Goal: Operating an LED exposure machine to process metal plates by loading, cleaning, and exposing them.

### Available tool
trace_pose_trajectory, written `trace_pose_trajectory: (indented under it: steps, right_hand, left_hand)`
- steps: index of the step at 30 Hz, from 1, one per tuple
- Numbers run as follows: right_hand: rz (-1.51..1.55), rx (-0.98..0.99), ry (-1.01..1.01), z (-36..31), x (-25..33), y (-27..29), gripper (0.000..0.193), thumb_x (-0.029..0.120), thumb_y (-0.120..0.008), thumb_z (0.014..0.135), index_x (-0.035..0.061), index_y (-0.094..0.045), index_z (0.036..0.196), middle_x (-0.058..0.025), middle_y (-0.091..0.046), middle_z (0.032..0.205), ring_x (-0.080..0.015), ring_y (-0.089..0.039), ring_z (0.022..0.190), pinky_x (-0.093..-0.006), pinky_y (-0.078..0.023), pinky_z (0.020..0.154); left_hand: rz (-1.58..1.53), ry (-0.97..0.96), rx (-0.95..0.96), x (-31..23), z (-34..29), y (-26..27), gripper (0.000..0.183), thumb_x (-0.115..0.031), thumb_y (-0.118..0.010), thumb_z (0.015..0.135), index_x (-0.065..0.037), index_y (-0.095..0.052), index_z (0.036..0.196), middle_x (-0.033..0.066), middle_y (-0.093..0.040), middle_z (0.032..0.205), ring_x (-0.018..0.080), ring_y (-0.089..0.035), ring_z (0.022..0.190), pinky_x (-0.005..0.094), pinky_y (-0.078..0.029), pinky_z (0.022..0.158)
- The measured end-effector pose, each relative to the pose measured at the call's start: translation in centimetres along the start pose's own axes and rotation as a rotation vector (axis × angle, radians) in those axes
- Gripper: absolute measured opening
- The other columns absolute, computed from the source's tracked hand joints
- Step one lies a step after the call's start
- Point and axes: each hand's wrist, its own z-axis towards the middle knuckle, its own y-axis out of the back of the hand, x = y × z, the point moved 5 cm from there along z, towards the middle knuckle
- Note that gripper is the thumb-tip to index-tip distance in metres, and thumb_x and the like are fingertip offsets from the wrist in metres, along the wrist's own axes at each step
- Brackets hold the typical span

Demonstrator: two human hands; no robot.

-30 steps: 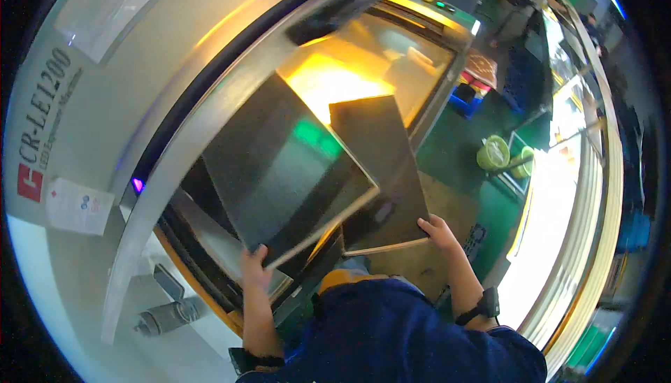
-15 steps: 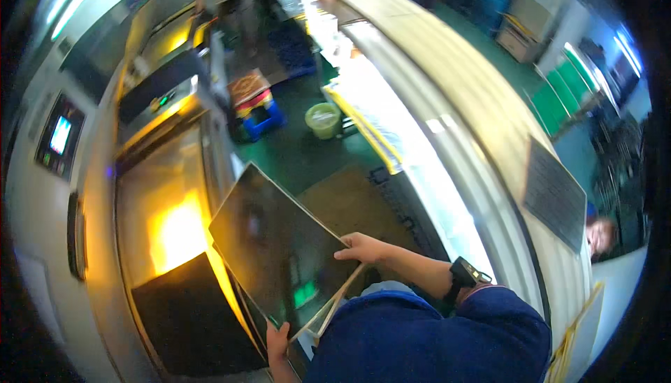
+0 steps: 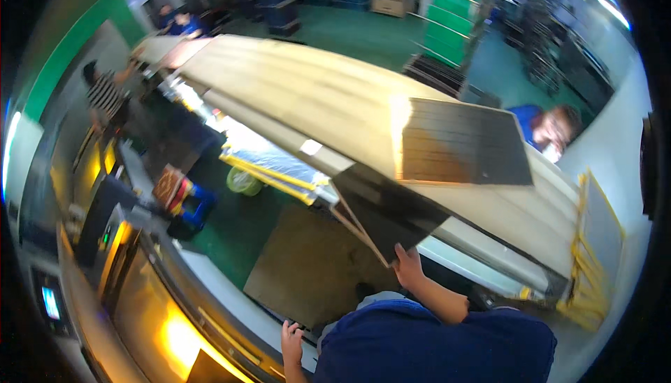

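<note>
A thin, dark rectangular panel (image 3: 390,210) with pale edges is tilted over the near side of the long cream-topped counter (image 3: 314,82). My right hand (image 3: 408,268) grips it by its near corner, fingers on the edge. Beyond it, a second dark panel (image 3: 465,142) lies flat on the counter, catching glare at its left side. My left hand (image 3: 292,342) is off the panel, low beside the machine's edge, its fingers apart. Something dark shows at its fingertips, too small to make out.
At left stands a machine with a yellow-lit bay (image 3: 180,337), a dark sheet (image 3: 210,369) in its lower part. A blue stool (image 3: 199,207) and green bin (image 3: 243,182) stand on the floor. Across the counter is a person (image 3: 552,128); another in stripes (image 3: 106,96) stands far left.
I have turned right, from the lit machine toward the counter. The panel has swung over to the counter in my right hand, and my left hand has let go of it.
</note>
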Motion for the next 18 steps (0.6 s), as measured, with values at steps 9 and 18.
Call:
trace_pose_trajectory:
  steps: [9, 18]
  right_hand:
    - [0.189, -0.173, -0.189, 4.5, -0.1, 1.3, 0.03, 0.036, -0.059, 0.098, 0.0074, -0.057, 0.106, -0.0099, -0.069, 0.09, -0.0175, -0.067, 0.071, -0.0262, -0.052, 0.054]
    - [-0.004, 0.879, -0.27, -1.4, 11.7, -5.5, 0.065, 0.059, -0.035, 0.1, 0.0078, -0.047, 0.138, -0.0135, -0.069, 0.112, -0.022, -0.07, 0.086, -0.0343, -0.054, 0.067]
  left_hand:
    - [0.597, -0.302, -0.064, 7.7, 4.5, 7.9, 0.051, -0.031, -0.059, 0.096, -0.003, -0.049, 0.138, 0.0158, -0.067, 0.114, 0.0288, -0.063, 0.093, 0.0401, -0.05, 0.084]
    - [0.752, 0.519, -0.845, 14.3, -5.9, 21.0, 0.097, -0.078, -0.042, 0.085, -0.024, -0.011, 0.158, 0.0133, -0.009, 0.164, 0.0381, -0.009, 0.15, 0.0721, -0.015, 0.112]
